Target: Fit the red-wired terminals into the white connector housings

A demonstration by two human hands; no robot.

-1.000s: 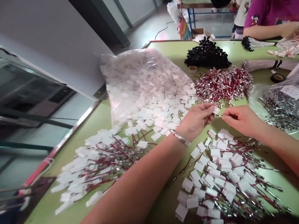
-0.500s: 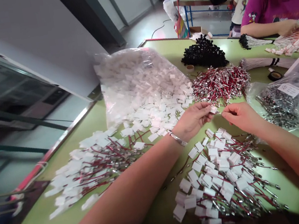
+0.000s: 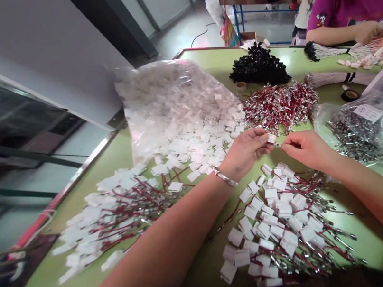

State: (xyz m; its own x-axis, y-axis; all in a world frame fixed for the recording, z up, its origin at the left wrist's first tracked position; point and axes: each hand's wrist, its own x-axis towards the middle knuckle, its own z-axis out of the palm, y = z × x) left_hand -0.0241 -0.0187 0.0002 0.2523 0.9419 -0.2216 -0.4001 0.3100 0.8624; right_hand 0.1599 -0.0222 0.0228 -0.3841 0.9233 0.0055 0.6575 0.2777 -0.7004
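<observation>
Between the thumb and fingers of my left hand (image 3: 248,151) is a small white plastic connector housing (image 3: 271,139). My right hand (image 3: 302,148), just to its right, pinches a thin wire lead with a metal terminal (image 3: 277,144) at the housing's edge; the fingers hide most of the lead. Whether the terminal sits inside the housing I cannot tell. Beyond both hands lies a heap of red leads with metal terminals (image 3: 281,106). Nearer to me, below the hands, is a pile of white housings joined to red leads (image 3: 275,219).
A clear plastic bag of white housings (image 3: 178,102) spills at left, behind another pile of wired housings (image 3: 115,212). Black parts (image 3: 258,67) are heaped at the back. At right lie a tape roll (image 3: 349,94) and a bag of metal parts (image 3: 357,133). A co-worker (image 3: 344,10) handles white wires.
The view has shifted slightly. My hands stay close together, and the right fingertips and the metal terminal show a little differently beside the housing.
</observation>
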